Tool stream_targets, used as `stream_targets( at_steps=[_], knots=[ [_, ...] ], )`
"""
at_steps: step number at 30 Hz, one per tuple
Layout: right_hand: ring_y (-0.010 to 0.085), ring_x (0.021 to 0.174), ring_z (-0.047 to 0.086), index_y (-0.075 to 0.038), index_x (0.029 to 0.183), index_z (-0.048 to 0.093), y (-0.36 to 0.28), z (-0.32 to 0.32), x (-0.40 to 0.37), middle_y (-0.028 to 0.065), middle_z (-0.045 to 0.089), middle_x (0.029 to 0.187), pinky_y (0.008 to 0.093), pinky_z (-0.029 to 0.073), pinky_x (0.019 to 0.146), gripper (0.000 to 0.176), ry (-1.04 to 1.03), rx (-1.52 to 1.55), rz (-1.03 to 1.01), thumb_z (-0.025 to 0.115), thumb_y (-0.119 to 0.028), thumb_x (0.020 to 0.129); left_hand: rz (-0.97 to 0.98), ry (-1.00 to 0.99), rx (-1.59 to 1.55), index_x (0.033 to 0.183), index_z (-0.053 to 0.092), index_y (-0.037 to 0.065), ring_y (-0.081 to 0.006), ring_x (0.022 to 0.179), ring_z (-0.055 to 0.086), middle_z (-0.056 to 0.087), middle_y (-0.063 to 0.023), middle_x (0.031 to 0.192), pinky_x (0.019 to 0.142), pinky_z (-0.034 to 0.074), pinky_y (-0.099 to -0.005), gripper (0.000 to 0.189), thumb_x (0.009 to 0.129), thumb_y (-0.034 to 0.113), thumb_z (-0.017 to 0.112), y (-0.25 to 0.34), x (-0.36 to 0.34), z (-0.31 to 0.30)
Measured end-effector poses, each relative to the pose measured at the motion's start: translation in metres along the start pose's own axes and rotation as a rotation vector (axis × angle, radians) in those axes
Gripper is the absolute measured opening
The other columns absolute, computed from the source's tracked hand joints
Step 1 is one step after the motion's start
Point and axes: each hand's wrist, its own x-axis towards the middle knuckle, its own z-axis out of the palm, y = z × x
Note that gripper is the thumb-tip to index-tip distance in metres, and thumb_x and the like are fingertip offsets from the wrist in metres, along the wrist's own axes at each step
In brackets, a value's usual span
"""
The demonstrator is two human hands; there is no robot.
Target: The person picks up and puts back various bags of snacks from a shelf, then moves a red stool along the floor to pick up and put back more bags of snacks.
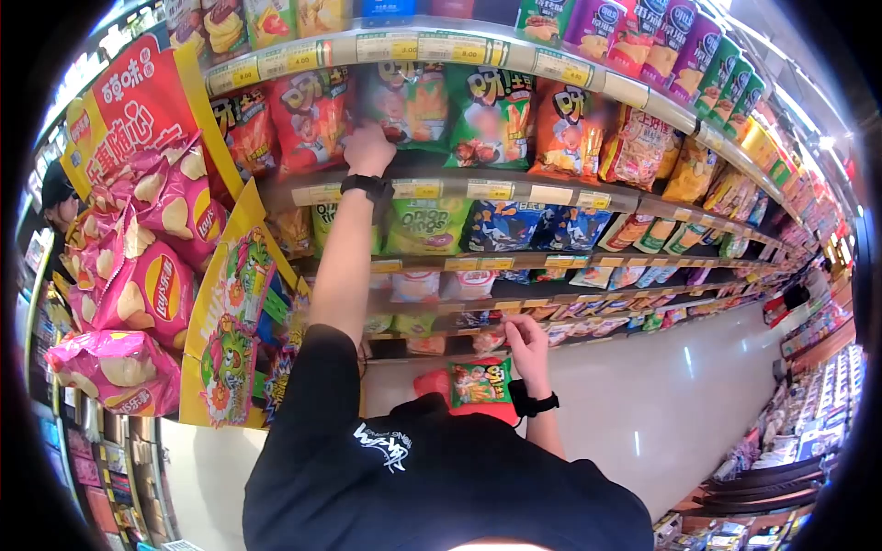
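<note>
My left hand (369, 150) reaches up to the upper shelf, fingers curled at the lower left corner of a slightly blurred green bag of potato sticks (411, 103). The fingertips are partly hidden against the bag. Just left of it stands a red bag of potato sticks (310, 124). My right hand (526, 347) is raised in front of my body, loosely curled, with fingers apart and nothing visible in it. Below and left of that hand, another green snack bag (481, 380) lies on something red (487, 410), mostly hidden by my body.
More snack bags (492, 115) line the shelf to the right, with purple cans (675, 41) above. Onion rings bags (427, 225) fill the shelf below. A yellow display stand (220, 321) with pink chip bags (152, 285) juts out at left. A person (62, 207) stands behind it.
</note>
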Motion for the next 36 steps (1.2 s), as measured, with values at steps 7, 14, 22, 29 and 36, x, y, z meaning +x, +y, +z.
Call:
stream_targets(
  at_steps=[7,14,22,29,36],
  knots=[
    [0.012,0.072,0.061,0.001,0.088,0.059,-0.063,0.001,0.031,0.0056,0.062,0.077,0.0239,0.047,0.066,0.007,-0.048,-0.111,-0.271,0.055,-0.002,0.084,0.077,0.082,-0.073,0.107,0.061,0.002,-0.0307,0.088,0.063,0.065,-0.0186,0.096,0.077,0.049,-0.0389,0.061,0.059,0.035,0.079,0.012,-0.015,-0.053],
    [0.0198,0.076,0.06,0.0,0.089,0.061,-0.079,0.008,0.062,0.0099,0.062,0.083,0.0269,0.047,0.068,0.01,-0.134,-0.269,-0.49,0.059,-0.003,0.08,-0.17,0.217,-0.576,0.103,0.062,-0.007,-0.0113,0.054,0.058,0.064,-0.0087,0.079,0.049,0.046,-0.0248,0.047,0.067,0.018,0.079,0.013,-0.052,-0.071],
    [0.021,0.079,0.06,0.0,0.088,0.06,-0.08,0.018,0.064,0.0097,0.062,0.085,0.0282,0.047,0.07,0.009,-0.213,-0.155,-0.468,0.058,-0.003,0.08,-0.055,0.425,-1.519,0.099,0.056,-0.005,-0.0174,0.075,0.062,0.062,-0.011,0.089,0.07,0.052,-0.0273,0.022,0.079,-0.002,0.065,0.004,-0.108,-0.079],
    [0.0144,0.08,0.062,0.0,0.091,0.06,-0.05,0.023,0.056,0.0067,0.063,0.086,0.0254,0.048,0.071,0.008,-0.226,0.045,-0.258,0.057,-0.004,0.084,-0.044,0.379,-1.923,0.096,0.057,0.001,-0.0117,0.077,0.057,0.061,-0.0047,0.092,0.071,0.046,-0.0209,0.014,0.081,0.0,0.056,-0.028,-0.165,-0.103],
    [0.0196,0.108,0.052,-0.007,0.125,0.042,-0.033,0.016,0.05,0.0107,0.051,0.125,0.0323,0.044,0.081,0.046,-0.292,0.464,0.15,0.044,-0.039,0.093,-0.381,0.123,-1.992,0.098,0.057,-0.001,-0.0183,0.092,0.058,0.062,-0.0088,0.101,0.087,0.043,-0.0298,0.024,0.075,0.008,0.053,-0.063,-0.271,-0.061]
  ],
)
